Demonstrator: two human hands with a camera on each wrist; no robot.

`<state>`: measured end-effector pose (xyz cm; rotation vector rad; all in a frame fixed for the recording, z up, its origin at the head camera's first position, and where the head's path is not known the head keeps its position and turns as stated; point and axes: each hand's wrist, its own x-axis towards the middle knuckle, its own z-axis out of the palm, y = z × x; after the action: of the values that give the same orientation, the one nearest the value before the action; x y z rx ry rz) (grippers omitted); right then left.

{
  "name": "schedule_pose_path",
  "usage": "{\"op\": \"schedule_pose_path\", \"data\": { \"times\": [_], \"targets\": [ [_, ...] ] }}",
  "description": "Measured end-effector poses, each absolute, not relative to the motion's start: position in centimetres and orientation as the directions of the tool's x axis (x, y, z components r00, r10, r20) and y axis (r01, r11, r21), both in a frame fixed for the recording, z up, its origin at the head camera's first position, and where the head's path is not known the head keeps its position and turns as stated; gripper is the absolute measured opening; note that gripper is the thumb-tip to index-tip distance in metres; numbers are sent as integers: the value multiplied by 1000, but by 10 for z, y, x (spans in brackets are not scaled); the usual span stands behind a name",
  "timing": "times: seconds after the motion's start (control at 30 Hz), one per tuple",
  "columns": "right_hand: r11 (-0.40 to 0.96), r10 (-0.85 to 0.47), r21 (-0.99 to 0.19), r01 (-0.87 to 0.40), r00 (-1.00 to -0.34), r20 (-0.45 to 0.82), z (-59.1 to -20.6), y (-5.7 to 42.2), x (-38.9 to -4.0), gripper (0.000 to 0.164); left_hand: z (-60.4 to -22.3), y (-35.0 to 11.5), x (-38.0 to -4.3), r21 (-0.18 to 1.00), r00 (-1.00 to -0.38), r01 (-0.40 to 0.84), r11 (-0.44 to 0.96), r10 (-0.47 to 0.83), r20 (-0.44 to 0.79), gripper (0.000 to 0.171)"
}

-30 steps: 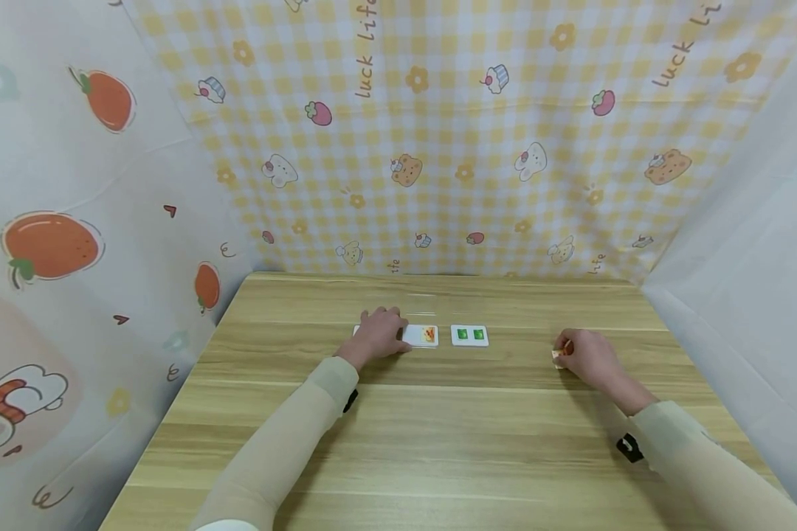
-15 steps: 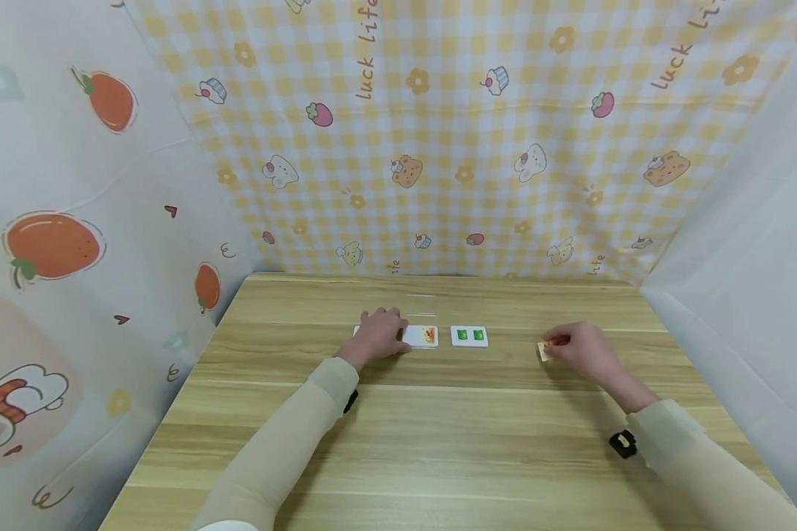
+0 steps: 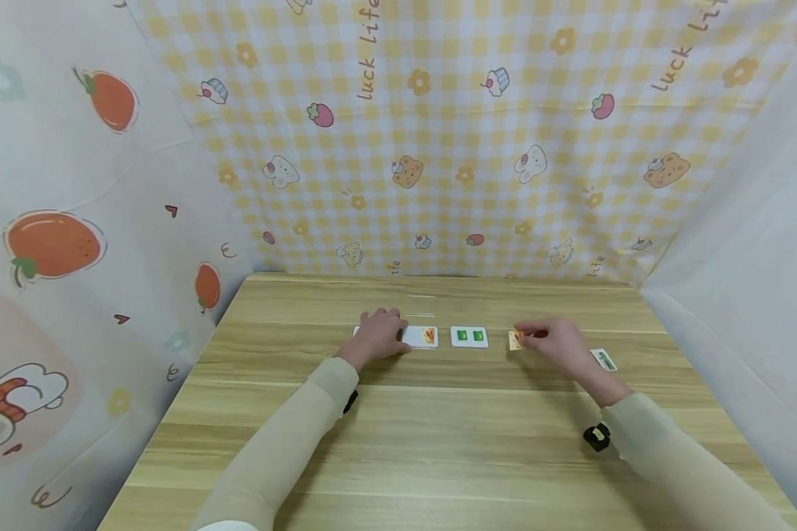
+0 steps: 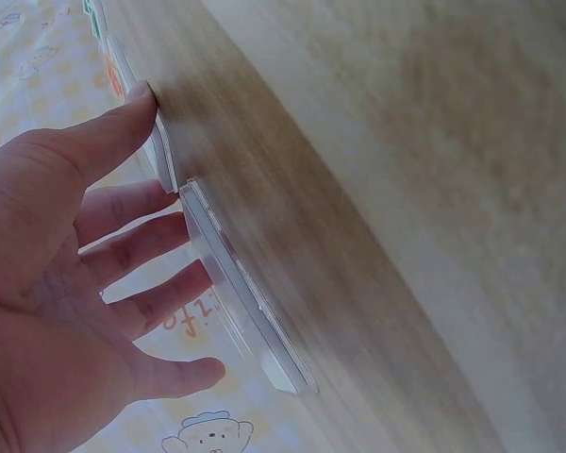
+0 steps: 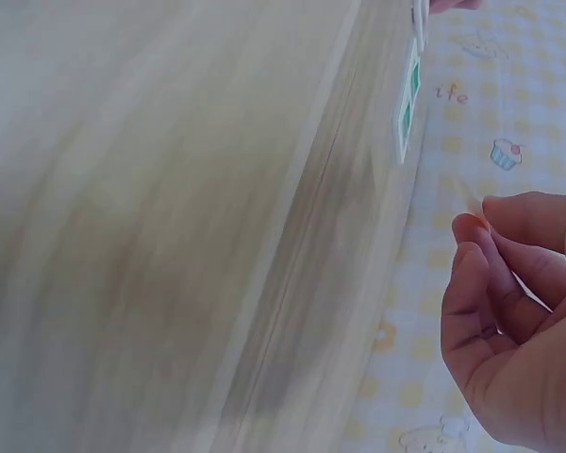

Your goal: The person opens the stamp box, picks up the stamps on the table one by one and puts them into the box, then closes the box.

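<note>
My left hand [image 3: 375,335] rests over white cards lying in a row, its thumb at the near side and fingers toward the far side. Beyond the thumb, a white card [image 3: 414,336] shows an orange food picture at its right end. In the left wrist view my left hand [image 4: 85,255] has spread, fairly straight fingers touching the edges of the white cards [image 4: 241,288]. My right hand [image 3: 561,346] pinches a small yellow picture card [image 3: 515,340] just above the table. In the right wrist view, my right hand [image 5: 524,311] has thumb and index finger together.
A white card with two green squares [image 3: 468,337] lies between the hands. Right of my right hand lies a small white card with green print [image 3: 603,359]. Clear flat strips [image 3: 421,305] lie behind the row. Printed cloth [image 3: 465,206] backs the wooden table [image 3: 438,442].
My right hand has moved left with the small yellow card, toward the green-square card. The small card with green print has come into sight behind it. My left hand has stayed in place.
</note>
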<state>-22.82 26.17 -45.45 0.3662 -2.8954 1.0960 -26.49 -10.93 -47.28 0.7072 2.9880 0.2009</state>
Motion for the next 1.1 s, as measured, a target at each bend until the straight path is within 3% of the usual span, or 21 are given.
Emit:
{"op": "schedule_pose_path", "data": {
  "times": [0.43, 0.8, 1.1],
  "targets": [
    [663, -265, -692, -286, -954, 140, -457, 215, -244, 25, -472, -110, -264, 159, -890, 443, 882, 454, -43, 46],
    [605, -267, -755, -254, -957, 108, -460, 174, -256, 26, -474, -110, -265, 147, -892, 441, 885, 451, -40, 49],
    [617, -269, -725, -306, -948, 171, -463, 134, -267, 21, -474, -109, -267, 149, -896, 432, 889, 442, -44, 51]
  ]
}}
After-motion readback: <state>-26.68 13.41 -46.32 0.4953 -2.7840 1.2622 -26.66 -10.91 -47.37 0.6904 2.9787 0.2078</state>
